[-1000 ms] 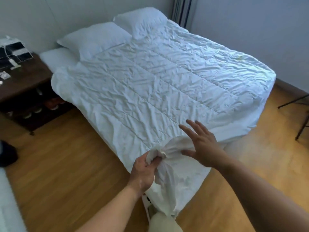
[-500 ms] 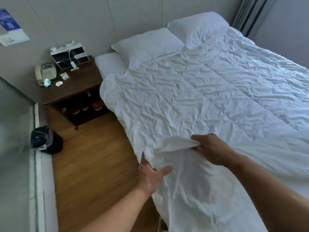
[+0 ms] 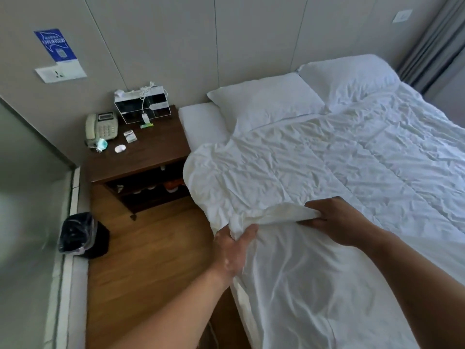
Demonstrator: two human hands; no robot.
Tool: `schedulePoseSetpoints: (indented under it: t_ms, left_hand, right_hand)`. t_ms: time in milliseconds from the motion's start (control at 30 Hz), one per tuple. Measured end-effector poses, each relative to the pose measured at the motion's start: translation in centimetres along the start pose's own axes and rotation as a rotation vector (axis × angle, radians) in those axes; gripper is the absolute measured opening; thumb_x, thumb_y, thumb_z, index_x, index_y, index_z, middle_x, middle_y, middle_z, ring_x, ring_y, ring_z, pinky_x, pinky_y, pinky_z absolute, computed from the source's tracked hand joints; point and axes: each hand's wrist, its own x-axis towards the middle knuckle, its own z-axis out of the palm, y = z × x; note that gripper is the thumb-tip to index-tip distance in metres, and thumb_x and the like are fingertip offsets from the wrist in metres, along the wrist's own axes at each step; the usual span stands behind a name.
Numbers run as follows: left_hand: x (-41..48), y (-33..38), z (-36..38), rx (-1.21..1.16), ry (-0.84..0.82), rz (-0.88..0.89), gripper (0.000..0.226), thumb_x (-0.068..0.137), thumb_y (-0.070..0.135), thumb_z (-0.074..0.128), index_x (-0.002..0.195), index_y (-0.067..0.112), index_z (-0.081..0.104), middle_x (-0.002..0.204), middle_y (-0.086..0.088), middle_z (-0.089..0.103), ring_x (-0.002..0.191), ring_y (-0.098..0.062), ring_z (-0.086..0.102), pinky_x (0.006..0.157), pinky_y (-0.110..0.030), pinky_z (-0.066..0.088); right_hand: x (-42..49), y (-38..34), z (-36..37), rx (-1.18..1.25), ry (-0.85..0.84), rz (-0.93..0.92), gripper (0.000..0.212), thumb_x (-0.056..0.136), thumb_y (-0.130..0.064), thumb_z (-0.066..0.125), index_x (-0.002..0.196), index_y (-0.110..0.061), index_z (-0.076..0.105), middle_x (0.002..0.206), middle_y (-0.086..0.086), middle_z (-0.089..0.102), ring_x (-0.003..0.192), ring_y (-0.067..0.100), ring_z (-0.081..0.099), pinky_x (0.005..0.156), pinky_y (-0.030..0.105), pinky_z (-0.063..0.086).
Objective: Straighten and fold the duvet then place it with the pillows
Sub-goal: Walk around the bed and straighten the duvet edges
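Observation:
A crumpled white duvet (image 3: 327, 167) covers the bed, its near end lifted and turned back over the rest. My left hand (image 3: 232, 250) grips the folded edge at the bed's left side. My right hand (image 3: 337, 220) holds the same edge further right, fingers curled round the fabric. Two white pillows (image 3: 266, 102) (image 3: 349, 76) lie at the head of the bed against the wall. Beneath the turned-back part the white bed sheet (image 3: 314, 285) is bare.
A dark wooden nightstand (image 3: 141, 159) stands left of the bed with a phone (image 3: 102, 125), a clear box (image 3: 142, 107) and small items. A black bin (image 3: 81, 235) sits on the wooden floor (image 3: 151, 260). Grey curtains (image 3: 432, 44) hang at far right.
Both hands have carried the duvet's near edge further up the bed toward the pillows. My left hand has closed on the edge, and the view has swung left and up.

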Motion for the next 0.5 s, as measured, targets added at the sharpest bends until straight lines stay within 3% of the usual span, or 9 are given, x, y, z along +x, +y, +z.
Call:
schedulePoseSetpoints:
  t_ms: [133,300,500]
  left_hand:
    - [8.2,3.1,-4.9,0.008,0.028,0.018,0.024,0.083,0.030,0.078,0.106,0.024,0.074,0.103,0.006,0.077,0.098,-0.014,0.072,0.094,-0.044,0.057]
    - [17.2,6.2,-9.4,0.056,0.087,0.039,0.034,0.078,0.040,0.077,0.110,0.030,0.073,0.105,0.010,0.075,0.102,-0.013,0.070,0.096,-0.042,0.056]
    - [28.3,8.6,-14.2,0.064,0.125,-0.017,0.019,0.084,0.032,0.077,0.102,0.036,0.072,0.104,0.009,0.075,0.102,-0.015,0.070,0.097,-0.044,0.055]
  right_hand:
    - [9.1,-2.5,-0.5,-0.011,-0.015,0.009,0.035,0.086,-0.050,0.065,0.069,-0.022,0.052,0.063,-0.004,0.059,0.065,0.013,0.058,0.063,0.039,0.050]
    - [20.6,-4.2,-0.3,-0.007,-0.012,0.037,0.030,0.087,-0.046,0.070,0.071,-0.026,0.054,0.066,-0.005,0.061,0.068,0.009,0.059,0.066,0.040,0.051]
    - [35.7,-4.3,1.4,0.027,-0.116,-0.004,0.028,0.086,-0.046,0.071,0.077,-0.022,0.060,0.071,-0.004,0.065,0.075,0.012,0.061,0.075,0.037,0.052]
